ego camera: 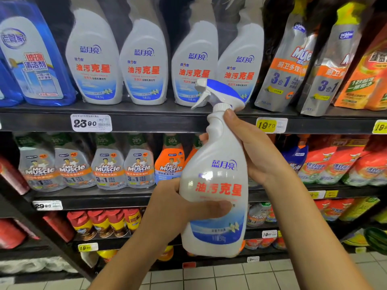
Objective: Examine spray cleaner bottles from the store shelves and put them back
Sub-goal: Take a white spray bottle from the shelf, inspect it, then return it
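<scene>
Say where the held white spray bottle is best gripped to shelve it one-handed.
Likely the narrow neck of the spray bottle, from its right, where the right hand holds it: the bottle is upright, its nozzle points left, and the body below is far wider.

L grip (167, 204), R grip (257, 151), bare forearms (129, 254)

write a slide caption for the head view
Left hand and right hand hold a white blue-capped spray bottle before stocked shelves.
</scene>
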`<state>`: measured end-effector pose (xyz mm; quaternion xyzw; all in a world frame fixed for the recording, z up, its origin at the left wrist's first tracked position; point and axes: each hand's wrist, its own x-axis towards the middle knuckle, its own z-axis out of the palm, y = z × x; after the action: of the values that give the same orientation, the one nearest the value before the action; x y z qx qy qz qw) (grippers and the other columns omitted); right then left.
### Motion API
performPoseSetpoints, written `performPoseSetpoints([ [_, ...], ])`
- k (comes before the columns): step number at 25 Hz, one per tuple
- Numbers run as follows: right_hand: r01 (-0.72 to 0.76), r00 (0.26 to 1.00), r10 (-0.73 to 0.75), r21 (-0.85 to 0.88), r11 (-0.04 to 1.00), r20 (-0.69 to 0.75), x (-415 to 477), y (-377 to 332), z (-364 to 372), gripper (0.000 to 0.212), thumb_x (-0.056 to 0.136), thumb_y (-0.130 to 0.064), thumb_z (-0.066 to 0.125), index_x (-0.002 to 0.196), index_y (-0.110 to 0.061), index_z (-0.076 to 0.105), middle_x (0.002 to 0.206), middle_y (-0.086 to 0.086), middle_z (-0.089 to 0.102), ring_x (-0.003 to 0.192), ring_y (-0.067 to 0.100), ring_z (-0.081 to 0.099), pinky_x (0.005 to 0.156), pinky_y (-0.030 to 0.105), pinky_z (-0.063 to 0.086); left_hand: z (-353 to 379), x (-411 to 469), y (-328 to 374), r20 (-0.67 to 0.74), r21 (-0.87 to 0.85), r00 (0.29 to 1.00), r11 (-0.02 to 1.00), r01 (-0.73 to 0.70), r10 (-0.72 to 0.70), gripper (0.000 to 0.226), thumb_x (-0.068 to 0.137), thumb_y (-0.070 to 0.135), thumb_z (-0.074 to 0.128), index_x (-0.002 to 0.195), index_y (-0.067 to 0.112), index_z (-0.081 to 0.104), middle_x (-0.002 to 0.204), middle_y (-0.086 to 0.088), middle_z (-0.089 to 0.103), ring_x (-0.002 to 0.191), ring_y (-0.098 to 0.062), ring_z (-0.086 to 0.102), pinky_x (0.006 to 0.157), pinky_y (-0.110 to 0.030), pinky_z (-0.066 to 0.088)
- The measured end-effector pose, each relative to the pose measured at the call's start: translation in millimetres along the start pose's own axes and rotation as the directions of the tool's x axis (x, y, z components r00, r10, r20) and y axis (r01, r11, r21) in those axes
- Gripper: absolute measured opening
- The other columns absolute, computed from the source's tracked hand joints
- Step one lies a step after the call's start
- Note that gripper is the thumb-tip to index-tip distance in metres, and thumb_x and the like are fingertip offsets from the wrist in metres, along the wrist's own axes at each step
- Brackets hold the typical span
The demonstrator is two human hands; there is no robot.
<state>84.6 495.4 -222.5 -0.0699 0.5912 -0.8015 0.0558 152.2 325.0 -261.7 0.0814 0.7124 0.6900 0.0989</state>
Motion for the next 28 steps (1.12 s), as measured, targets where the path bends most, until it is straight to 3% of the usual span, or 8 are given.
performPoseSetpoints([
  [5,-0.114,0.993,0.116,0.099,0.989,-0.021,1,4,3,0.022,0.081,-0.033,0.067,0.085,-0.015,0.079,0.090,0.010,0.074,0.081,0.023,0.071,0.081,0.038,0.058,-4,4,16,0.166,-0.239,0.984,0.966,0.100,-0.061,0.026,0.060,0.026,0.077,0.087,0.028,0.077,0.092,-0.004,0.077,0.080,-0.022,0.074,0.059,-0.025,0.057],
  [12,-0.232,0.967,0.252,0.270,0.935,-0.041,-3,-10,6,0.026,0.096,-0.030,0.052,0.108,-0.010,0.064,0.089,0.011,0.072,0.081,0.024,0.070,0.075,0.039,0.055,-2,19,32,0.353,-0.266,0.931,0.944,0.197,-0.095,0.035,0.050,0.035,0.089,0.078,0.016,0.079,0.085,-0.001,0.077,0.074,-0.009,0.073,0.064,-0.018,0.056],
  [14,-0.289,0.946,0.318,0.286,0.914,-0.059,-7,-16,4,0.031,0.096,-0.029,0.052,0.117,-0.008,0.061,0.096,0.017,0.069,0.088,0.029,0.066,0.082,0.044,0.052,-6,32,16,0.274,-0.409,0.959,0.894,0.181,-0.069,0.031,0.082,0.014,0.064,0.112,0.006,0.067,0.111,-0.014,0.071,0.072,-0.001,0.070,0.055,-0.004,0.045],
  [17,-0.336,0.924,0.377,0.341,0.878,-0.061,-19,-22,3,0.035,0.095,-0.031,0.054,0.117,-0.005,0.060,0.093,0.022,0.068,0.084,0.034,0.066,0.083,0.045,0.052,-8,42,12,0.116,-0.394,0.984,0.903,0.172,-0.137,0.041,0.104,0.013,0.027,0.141,-0.003,0.034,0.150,-0.021,0.035,0.131,-0.019,0.045,0.053,0.002,0.037],
  [18,-0.356,0.915,0.401,0.365,0.860,-0.051,-22,-24,3,0.034,0.095,-0.032,0.053,0.112,-0.003,0.059,0.087,0.022,0.067,0.077,0.034,0.067,0.079,0.045,0.053,-6,33,11,0.187,-0.433,0.975,0.881,0.190,-0.119,0.041,0.103,0.016,0.035,0.140,0.000,0.039,0.146,-0.020,0.042,0.133,-0.027,0.043,0.063,0.002,0.040],
  [21,-0.368,0.903,0.425,0.406,0.836,-0.057,-34,-29,5,0.036,0.096,-0.036,0.047,0.107,-0.002,0.054,0.080,0.020,0.064,0.069,0.033,0.066,0.072,0.041,0.049,13,26,43,0.365,-0.485,0.926,0.829,0.277,-0.096,0.053,0.078,0.032,0.065,0.127,0.013,0.056,0.121,-0.011,0.067,0.114,-0.028,0.062,0.097,-0.042,0.048],
  [25,-0.086,0.950,0.186,0.359,0.929,-0.252,-31,-37,1,0.040,0.100,-0.021,0.041,0.088,0.004,0.069,0.077,0.015,0.066,0.087,0.028,0.070,0.063,0.029,0.054,16,30,65,0.326,-0.520,0.939,0.809,0.273,-0.108,0.058,0.067,0.033,0.068,0.120,0.010,0.062,0.113,-0.010,0.071,0.101,-0.024,0.068,0.079,-0.039,0.059],
  [28,-0.004,0.983,0.086,0.450,0.893,-0.161,-32,-41,5,0.026,0.071,-0.002,0.057,0.051,0.011,0.068,0.058,0.019,0.067,0.052,0.025,0.070,0.042,0.026,0.054,17,31,83,0.322,-0.573,0.934,0.753,0.322,-0.154,0.057,0.061,0.030,0.069,0.112,0.006,0.067,0.106,-0.014,0.072,0.097,-0.028,0.069,0.069,-0.039,0.061],
])
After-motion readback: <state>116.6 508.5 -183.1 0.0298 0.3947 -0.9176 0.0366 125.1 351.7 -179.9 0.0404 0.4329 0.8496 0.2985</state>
